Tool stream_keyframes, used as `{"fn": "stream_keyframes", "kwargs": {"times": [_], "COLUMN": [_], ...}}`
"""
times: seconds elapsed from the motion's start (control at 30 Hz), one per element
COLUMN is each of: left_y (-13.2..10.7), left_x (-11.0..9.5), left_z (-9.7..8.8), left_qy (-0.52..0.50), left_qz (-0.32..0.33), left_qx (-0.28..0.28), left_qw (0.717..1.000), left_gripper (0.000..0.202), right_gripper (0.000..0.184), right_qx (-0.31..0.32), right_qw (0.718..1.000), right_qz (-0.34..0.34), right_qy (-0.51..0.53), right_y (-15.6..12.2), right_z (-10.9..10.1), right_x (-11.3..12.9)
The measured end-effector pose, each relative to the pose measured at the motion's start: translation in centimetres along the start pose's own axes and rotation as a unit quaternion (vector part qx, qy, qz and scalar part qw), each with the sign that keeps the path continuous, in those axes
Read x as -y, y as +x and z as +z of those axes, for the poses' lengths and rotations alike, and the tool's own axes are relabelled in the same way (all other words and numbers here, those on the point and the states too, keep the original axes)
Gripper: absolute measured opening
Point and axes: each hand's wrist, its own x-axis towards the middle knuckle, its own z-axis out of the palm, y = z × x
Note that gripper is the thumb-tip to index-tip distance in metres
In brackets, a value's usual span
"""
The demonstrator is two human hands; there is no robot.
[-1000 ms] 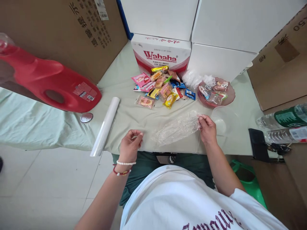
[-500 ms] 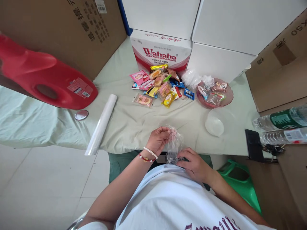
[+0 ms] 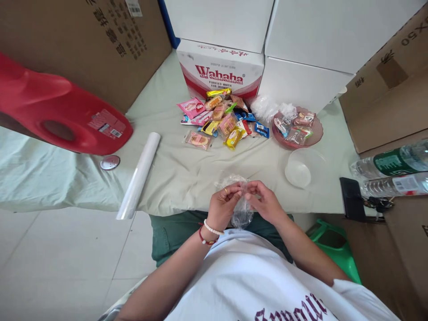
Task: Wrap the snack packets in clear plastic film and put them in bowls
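Observation:
At the table's front edge, a crumpled clear plastic bag (image 3: 241, 215) hangs between my hands and droops over my lap. My left hand (image 3: 224, 203), with a ring and two bracelets at the wrist, pinches the upper part of the plastic. Close beside it, my right hand (image 3: 265, 201) has its fingertips closed on the same plastic from the other side. Part of the film spreads behind the fingers onto the cloth. Beyond the hands lies a pile of wrapped snacks (image 3: 227, 125) in pink, yellow and blue packets.
A pink bowl (image 3: 317, 133) holds several packets, with a clear dish (image 3: 298, 174) before it. A white roll (image 3: 139, 176), red jug (image 3: 67, 116) and round tin (image 3: 110, 162) are left. A phone (image 3: 352, 199) and bottles (image 3: 394, 184) are right; boxes (image 3: 220, 67) stand behind.
My right hand has risen from the bag's lower part to its upper part, meeting my left hand. The bag is now held by both hands. The view has shifted slightly.

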Motion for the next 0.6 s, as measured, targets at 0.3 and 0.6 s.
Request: {"fn": "stream_keyframes", "kwargs": {"times": [0.3,0.6], "left_y": [2.1,5.1], "left_x": [-1.5,-1.8], "left_z": [-3.0,-9.9], "left_qy": [-0.077,0.214], "left_qz": [0.001,0.047], "left_qx": [-0.173,-0.260], "left_qw": [0.982,0.941], "left_gripper": [0.040,0.026], "right_gripper": [0.039,0.034], "right_qx": [-0.100,-0.164], "right_qw": [0.978,0.985], "right_qz": [0.012,0.026], "right_qy": [0.180,0.044], "right_y": [4.1,5.4], "right_z": [1.5,-2.0], "right_x": [1.0,-1.9]}}
